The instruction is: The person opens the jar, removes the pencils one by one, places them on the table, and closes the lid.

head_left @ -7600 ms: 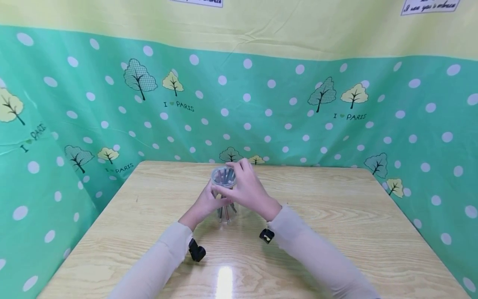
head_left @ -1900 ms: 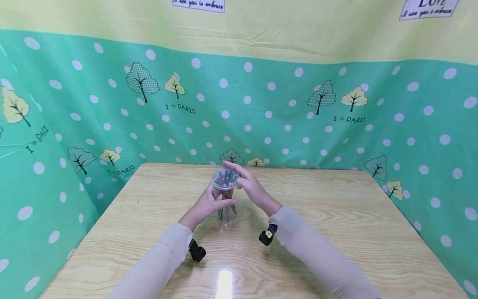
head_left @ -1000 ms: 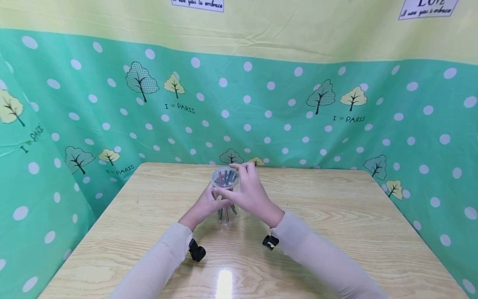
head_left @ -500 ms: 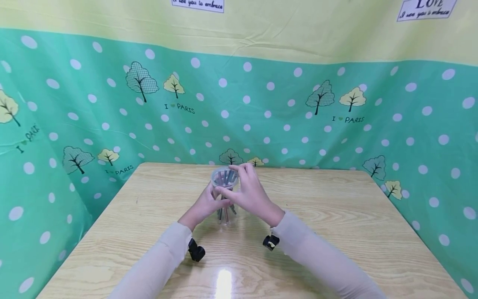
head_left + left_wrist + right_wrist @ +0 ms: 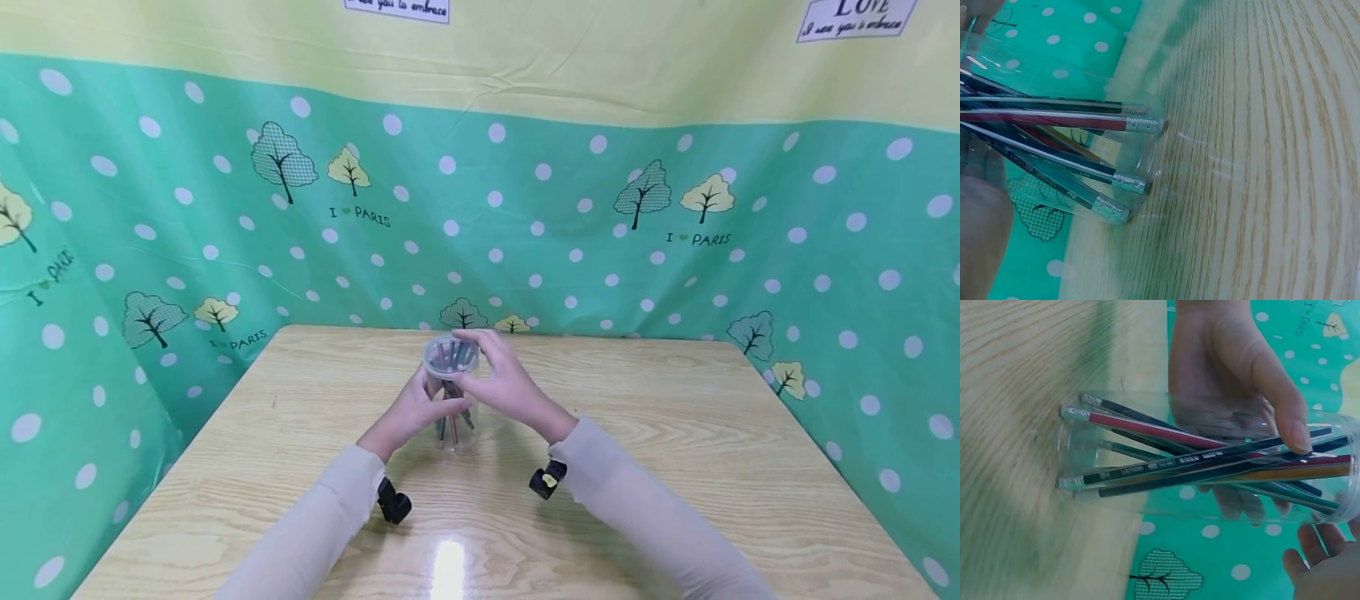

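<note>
A clear plastic jar (image 5: 468, 437) stands upright on the wooden table, with several pencils (image 5: 1172, 465) leaning inside it, eraser ends down. My left hand (image 5: 412, 414) grips the jar's left side, its thumb across the front; the right wrist view shows its fingers behind the clear wall. At the top, my right hand (image 5: 513, 389) spans the clear lid (image 5: 451, 372), forefinger at the far rim and thumb at the near side. Curled fingertips of that hand show beside the rim in the right wrist view. Metal eraser bands (image 5: 1141, 124) sit low in the jar in the left wrist view.
The wooden table (image 5: 660, 483) extends on both sides of the jar. A green and yellow printed cloth (image 5: 555, 217) hangs behind it and along the sides. Black wrist cameras (image 5: 393, 502) hang under both sleeves.
My right hand has let go and regrasped at the lid; since half a second ago its thumb has shifted right along the near rim. My left hand and the jar stay in place.
</note>
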`<act>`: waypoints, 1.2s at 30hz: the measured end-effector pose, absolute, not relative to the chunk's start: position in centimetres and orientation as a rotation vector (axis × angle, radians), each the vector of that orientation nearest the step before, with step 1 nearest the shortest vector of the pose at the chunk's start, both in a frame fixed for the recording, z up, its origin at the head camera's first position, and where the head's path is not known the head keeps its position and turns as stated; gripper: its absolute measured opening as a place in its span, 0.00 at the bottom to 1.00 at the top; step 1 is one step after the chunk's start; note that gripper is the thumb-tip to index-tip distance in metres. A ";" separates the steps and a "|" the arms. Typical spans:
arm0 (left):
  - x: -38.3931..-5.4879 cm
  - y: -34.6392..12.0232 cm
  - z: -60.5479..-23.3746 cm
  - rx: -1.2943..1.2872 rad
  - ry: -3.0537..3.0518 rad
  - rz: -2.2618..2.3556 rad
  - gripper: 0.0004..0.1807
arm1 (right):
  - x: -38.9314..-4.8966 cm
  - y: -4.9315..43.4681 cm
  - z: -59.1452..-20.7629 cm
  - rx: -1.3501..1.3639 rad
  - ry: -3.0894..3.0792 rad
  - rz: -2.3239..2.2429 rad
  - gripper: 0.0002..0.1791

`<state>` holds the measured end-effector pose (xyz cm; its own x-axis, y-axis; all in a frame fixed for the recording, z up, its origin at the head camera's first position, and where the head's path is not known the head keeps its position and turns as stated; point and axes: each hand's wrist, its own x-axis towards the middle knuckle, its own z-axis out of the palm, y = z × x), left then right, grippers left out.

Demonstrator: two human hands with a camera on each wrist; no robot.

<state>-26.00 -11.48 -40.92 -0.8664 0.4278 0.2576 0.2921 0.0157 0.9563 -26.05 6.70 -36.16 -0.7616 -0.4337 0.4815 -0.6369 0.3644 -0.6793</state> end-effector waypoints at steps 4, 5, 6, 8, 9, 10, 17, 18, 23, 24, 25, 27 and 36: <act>-26.1 -11.5 -41.0 0.789 2.159 1.999 0.47 | -26.4 6.5 -36.2 1.016 -2.404 1.460 0.30; -26.3 -11.6 -41.2 0.792 2.159 2.001 0.47 | -26.4 6.5 -36.1 1.033 -2.400 1.489 0.30; -26.4 -11.6 -41.4 0.791 2.160 2.004 0.47 | -26.5 6.5 -36.0 1.050 -2.393 1.527 0.30; -26.8 -11.6 -41.9 0.782 2.170 2.003 0.47 | -26.4 6.6 -35.6 1.099 -2.370 1.617 0.30; -26.9 -11.6 -42.1 0.769 2.181 1.998 0.47 | -26.2 6.6 -35.3 1.124 -2.362 1.659 0.29; -27.0 -11.6 -42.4 0.758 2.190 1.995 0.47 | -26.0 6.7 -35.0 1.155 -2.354 1.698 0.29; -26.5 -11.6 -42.1 0.722 2.188 1.986 0.47 | -25.9 7.1 -34.6 1.229 -2.333 1.769 0.35; -26.5 -11.6 -42.0 0.714 2.189 1.987 0.47 | -25.9 7.1 -34.7 1.229 -2.326 1.755 0.36; -26.6 -11.6 -42.2 0.710 2.174 1.998 0.46 | -26.4 6.9 -35.3 1.159 -2.347 1.604 0.31; -26.8 -11.7 -42.5 0.719 2.175 1.998 0.46 | -26.3 6.9 -35.3 1.135 -2.362 1.559 0.31; -26.8 -11.7 -42.5 0.730 2.166 1.998 0.46 | -26.5 6.8 -35.5 1.096 -2.377 1.511 0.31; -26.7 -11.7 -42.5 0.749 2.145 2.001 0.45 | -26.3 6.7 -35.5 1.017 -2.396 1.414 0.31; -26.8 -11.6 -42.6 0.742 2.140 1.992 0.47 | -25.6 6.0 -35.7 0.800 -2.357 1.057 0.39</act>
<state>-26.79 -11.62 -42.64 -0.8716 0.4303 0.2348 0.2651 0.0109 0.9642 -25.64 6.02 -35.74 -0.7392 -0.3259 0.5893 -0.6568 0.5424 -0.5239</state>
